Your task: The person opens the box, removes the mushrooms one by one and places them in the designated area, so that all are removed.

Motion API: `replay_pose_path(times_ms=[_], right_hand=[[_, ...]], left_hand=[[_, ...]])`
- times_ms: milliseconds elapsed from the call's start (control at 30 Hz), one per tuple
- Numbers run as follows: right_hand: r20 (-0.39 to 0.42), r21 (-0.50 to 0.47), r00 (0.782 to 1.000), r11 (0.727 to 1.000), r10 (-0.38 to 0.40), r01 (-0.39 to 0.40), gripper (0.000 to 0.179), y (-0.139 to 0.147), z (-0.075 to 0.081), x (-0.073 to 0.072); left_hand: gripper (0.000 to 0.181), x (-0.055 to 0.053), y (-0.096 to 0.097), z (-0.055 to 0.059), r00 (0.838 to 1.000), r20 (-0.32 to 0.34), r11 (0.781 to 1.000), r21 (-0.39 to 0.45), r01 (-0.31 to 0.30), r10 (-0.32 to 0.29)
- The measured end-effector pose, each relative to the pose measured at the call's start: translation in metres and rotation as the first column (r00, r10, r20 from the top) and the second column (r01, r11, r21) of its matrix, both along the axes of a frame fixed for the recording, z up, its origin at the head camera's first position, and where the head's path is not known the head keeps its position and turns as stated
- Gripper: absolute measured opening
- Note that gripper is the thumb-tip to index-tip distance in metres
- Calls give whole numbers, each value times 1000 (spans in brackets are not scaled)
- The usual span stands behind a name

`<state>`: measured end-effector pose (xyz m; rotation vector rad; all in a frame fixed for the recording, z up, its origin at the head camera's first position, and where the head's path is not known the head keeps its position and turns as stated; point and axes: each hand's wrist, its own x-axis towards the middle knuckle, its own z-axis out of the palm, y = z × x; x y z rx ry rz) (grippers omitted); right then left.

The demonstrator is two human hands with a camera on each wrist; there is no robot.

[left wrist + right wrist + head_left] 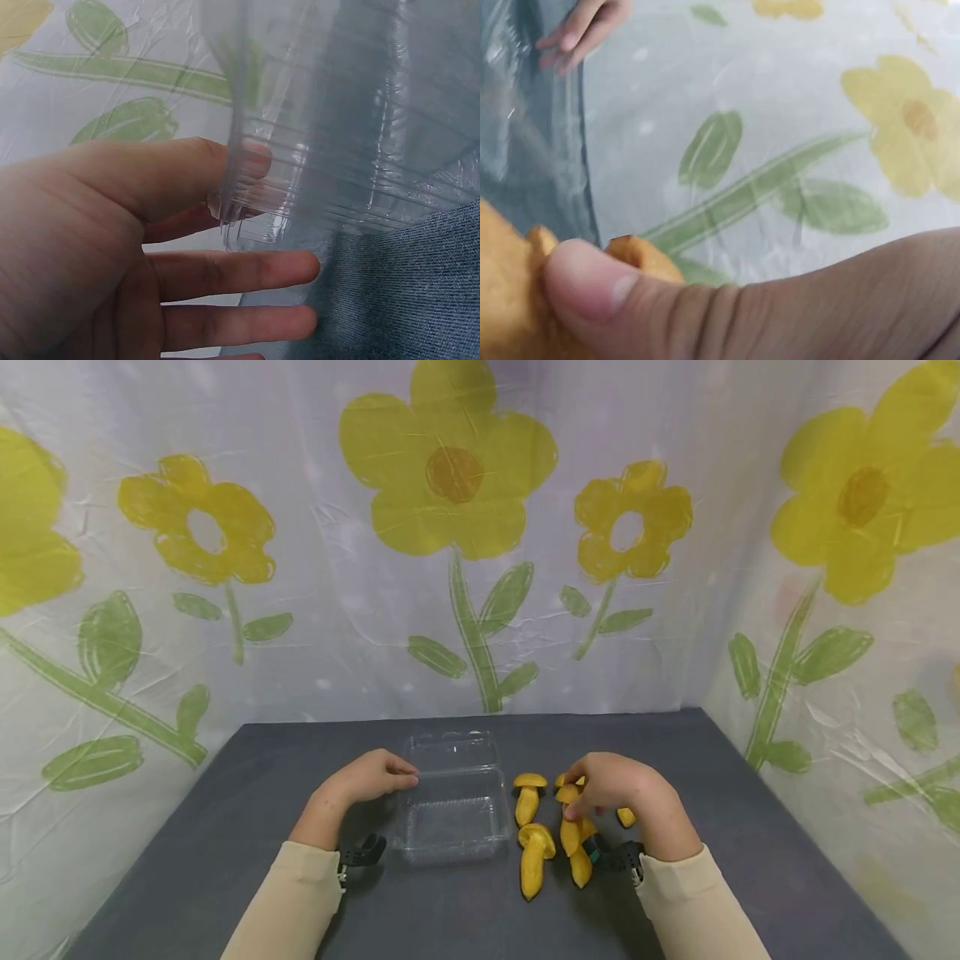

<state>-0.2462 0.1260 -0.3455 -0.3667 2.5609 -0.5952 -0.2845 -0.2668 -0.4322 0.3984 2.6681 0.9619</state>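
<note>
A clear plastic clamshell box (450, 853) lies with its lid (452, 750) folded back, away from me. My left hand (372, 777) is at its left side, near the hinge. In the left wrist view the thumb and forefinger pinch the edge of the box (238, 142), while other fingers stay straight below. My right hand (618, 782) pinches a yellow mushroom (570, 837) by its stem, cap away from me. The right wrist view has the thumb (592, 289) pressed on that mushroom (502, 292), which is partly out of frame.
Between box and right hand lie two yellow mushrooms, a farther one (528, 802) and a nearer one (533, 864). Another mushroom (581, 870) shows under the held one, and a yellow piece (626, 817) beyond the right wrist. Flower-printed sheeting (315, 610) walls the dark table (427, 918).
</note>
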Motion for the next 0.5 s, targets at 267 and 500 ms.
replay_pose_path(times_ms=[267, 500], right_hand=[[-1, 29, 1000, 999, -27, 27, 54, 25, -17, 2], [-49, 146, 999, 989, -18, 25, 49, 47, -23, 10]], left_hand=[[34, 4, -6, -3, 1000, 10, 1000, 6, -13, 13], [35, 7, -7, -1, 1000, 12, 1000, 26, -12, 12]])
